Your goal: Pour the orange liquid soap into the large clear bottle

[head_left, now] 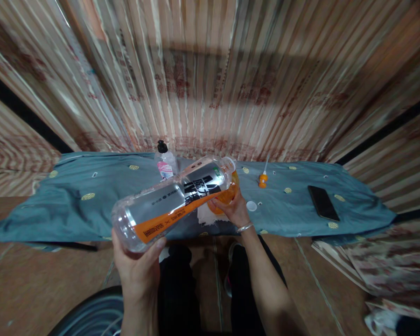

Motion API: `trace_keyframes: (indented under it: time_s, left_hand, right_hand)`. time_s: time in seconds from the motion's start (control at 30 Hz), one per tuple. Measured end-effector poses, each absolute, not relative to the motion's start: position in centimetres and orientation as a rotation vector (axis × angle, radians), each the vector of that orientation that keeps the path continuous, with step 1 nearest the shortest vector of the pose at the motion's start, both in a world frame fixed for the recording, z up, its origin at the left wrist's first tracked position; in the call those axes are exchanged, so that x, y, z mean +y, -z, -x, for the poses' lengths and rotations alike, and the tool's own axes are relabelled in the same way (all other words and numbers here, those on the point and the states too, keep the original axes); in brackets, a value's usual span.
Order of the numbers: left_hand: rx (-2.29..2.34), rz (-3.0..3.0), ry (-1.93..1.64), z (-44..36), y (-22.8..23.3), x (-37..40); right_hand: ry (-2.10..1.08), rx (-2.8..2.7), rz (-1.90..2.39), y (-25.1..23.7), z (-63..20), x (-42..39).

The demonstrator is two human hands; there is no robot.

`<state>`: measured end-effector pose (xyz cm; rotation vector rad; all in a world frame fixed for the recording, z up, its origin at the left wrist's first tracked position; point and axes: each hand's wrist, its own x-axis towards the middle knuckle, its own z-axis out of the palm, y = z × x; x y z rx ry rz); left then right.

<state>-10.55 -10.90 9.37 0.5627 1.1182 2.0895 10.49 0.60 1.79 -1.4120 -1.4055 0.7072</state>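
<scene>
My left hand (pixel 138 263) is wrapped around the base of a large clear plastic drink bottle (pixel 161 207) with a silver and orange label. The bottle is tilted, its open neck pointing right and slightly down. Under and behind that neck is an orange bottle (pixel 221 205), partly hidden by the drink bottle. My right hand (pixel 236 211), with a bracelet at the wrist, is closed around the orange bottle's side. Whether liquid flows between the two cannot be made out. A white cloth or tissue (pixel 210 218) lies beneath the orange bottle.
On the blue-green cloth-covered table (pixel 87 210) are a clear bottle with black pump (pixel 165 163), an orange pump top (pixel 262 180), a white round cap (pixel 251 206) and a black phone (pixel 324 203). A striped curtain (pixel 203 93) hangs behind.
</scene>
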Motion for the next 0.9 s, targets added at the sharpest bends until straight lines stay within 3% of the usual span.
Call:
trace_keyframes:
  time_s: [0.9]
  left_hand:
    - [1.167, -0.538, -2.087, 10.40, -9.54, -10.79]
  right_hand:
    - [-0.731, -1.388, 1.386, -2.09, -10.41, 0.47]
